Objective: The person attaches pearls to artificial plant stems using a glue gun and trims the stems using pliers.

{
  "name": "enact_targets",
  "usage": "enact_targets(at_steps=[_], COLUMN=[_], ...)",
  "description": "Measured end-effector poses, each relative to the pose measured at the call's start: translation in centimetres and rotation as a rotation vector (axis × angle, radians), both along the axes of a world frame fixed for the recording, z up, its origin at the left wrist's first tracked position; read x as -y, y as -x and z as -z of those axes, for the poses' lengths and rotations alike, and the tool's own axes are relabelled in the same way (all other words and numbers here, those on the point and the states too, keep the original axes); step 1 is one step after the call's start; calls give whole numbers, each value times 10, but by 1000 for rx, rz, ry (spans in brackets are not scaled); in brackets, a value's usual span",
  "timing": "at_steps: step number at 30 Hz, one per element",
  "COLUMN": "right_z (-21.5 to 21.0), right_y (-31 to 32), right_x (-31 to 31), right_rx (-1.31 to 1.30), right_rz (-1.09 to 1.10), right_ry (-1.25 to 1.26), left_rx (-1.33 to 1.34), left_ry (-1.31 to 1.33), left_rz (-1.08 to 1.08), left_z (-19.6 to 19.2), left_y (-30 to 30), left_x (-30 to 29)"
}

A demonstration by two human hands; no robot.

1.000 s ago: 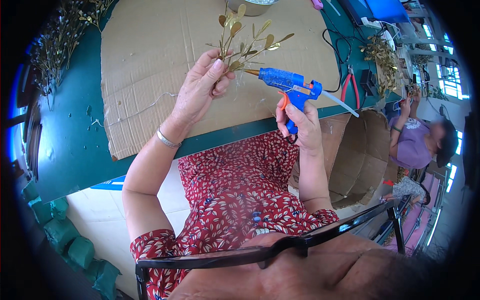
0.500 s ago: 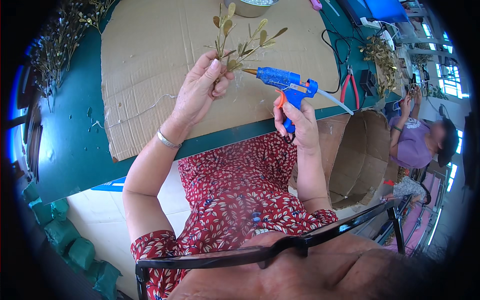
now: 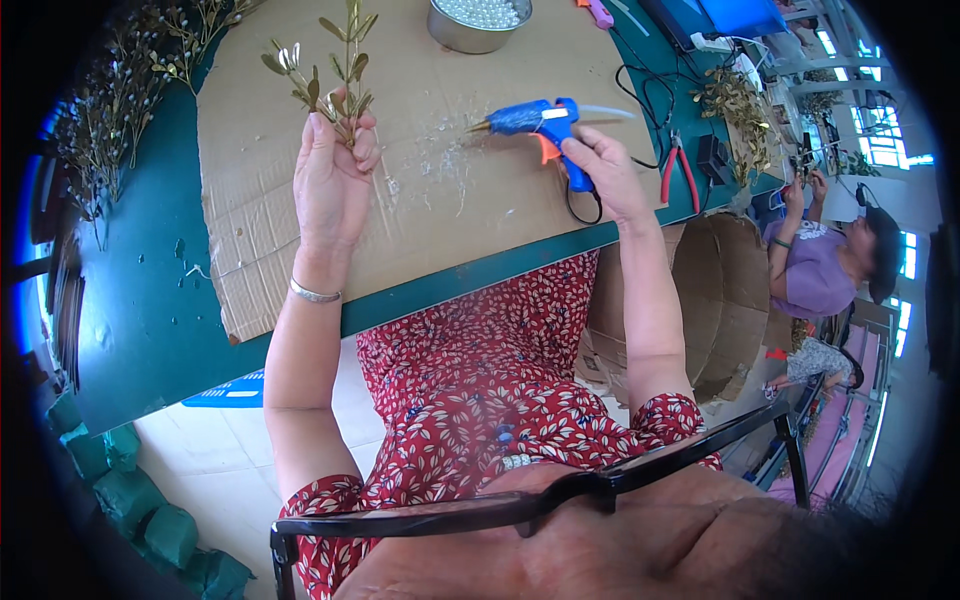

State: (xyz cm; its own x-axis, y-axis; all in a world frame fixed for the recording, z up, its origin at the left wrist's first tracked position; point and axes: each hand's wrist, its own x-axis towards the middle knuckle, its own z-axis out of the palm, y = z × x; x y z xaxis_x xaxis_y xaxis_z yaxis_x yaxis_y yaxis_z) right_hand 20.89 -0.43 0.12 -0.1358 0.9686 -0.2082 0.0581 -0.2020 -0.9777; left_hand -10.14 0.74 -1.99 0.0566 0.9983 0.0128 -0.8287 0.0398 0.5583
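My left hand (image 3: pixel 332 170) holds a small bunch of gold leaf sprigs (image 3: pixel 325 60) upright by the stems, above a brown cardboard sheet (image 3: pixel 440 200). My right hand (image 3: pixel 600 170) grips the handle of a blue glue gun (image 3: pixel 535 118) with an orange trigger. Its nozzle points left toward the sprigs, a hand's width away from them. A silver bracelet sits on my left wrist.
A metal bowl of white beads (image 3: pixel 478 20) stands at the cardboard's far edge. Red-handled pliers (image 3: pixel 675 170) and black cables lie on the green table (image 3: pixel 140 290) at right. Gold branches (image 3: pixel 110 100) are piled at left. Another person (image 3: pixel 820 260) works at right, beside a cardboard box (image 3: pixel 720 290).
Both hands have moved left. The left hand drew the sprigs away from the glue gun's nozzle, opening a gap. The view has shifted to the right.
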Motion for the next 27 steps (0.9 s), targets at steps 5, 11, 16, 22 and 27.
enact_targets(at_steps=[5, 11, 16, 22, 27], right_z=[-23, -68, -48, 6, 16], right_y=[19, 56, 100, 107, 110], right_x=[-8, -87, -203, -246, -244], right_rx=[829, 891, 1034, 1322, 1330], right_rz=[-130, -19, -248, -253, -346], right_ry=[-264, -785, -803, -626, -579], left_rx=[38, 30, 18, -32, -15], left_ry=[20, 60, 39, 27, -24], left_rz=[-18, 31, 13, 21, 54], left_z=[-15, -21, -9, 26, 48], left_y=[14, 19, 23, 17, 10], left_x=[0, 16, 11, -2, -9])
